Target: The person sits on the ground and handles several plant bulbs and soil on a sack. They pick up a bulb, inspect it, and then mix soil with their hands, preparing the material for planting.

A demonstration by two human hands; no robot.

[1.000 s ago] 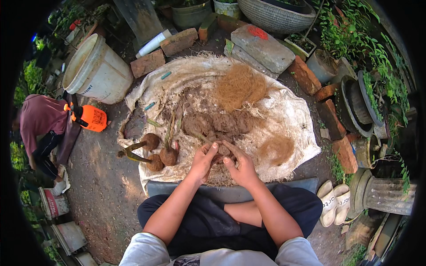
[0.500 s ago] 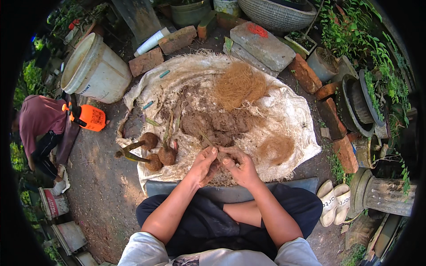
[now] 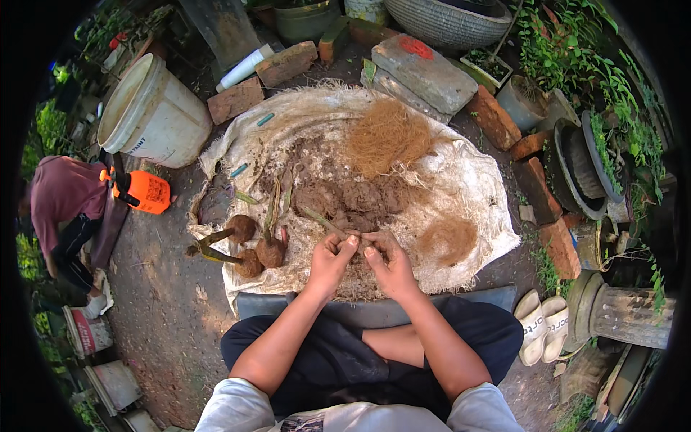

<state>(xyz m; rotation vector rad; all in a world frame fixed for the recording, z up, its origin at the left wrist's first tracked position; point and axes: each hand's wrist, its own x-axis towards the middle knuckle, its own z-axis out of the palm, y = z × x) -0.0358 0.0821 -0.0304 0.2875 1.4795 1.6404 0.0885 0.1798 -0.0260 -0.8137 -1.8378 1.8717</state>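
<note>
My left hand is closed, pinching a slender green-brown plant cutting between thumb and fingers. Its stalk slants up and away to the left, over the soil. My right hand meets the left at the cutting's lower end, thumb and fingers closed there; the base is hidden by the fingers. Just beyond both hands lies a heap of moist brown soil. To their left are several round fibre-covered root balls with long green leaves. A small wad of brown fibre lies to the right.
Everything sits on a frayed white woven sack; a larger fibre tangle is at its far side. Bricks and a grey block edge it. A white bucket, an orange sprayer and a crouching person are left.
The cutting has turned in my fingers, and more of its stalk now shows toward the upper left. My left hand has rolled slightly, its thumb now on top. The root balls have not moved.
</note>
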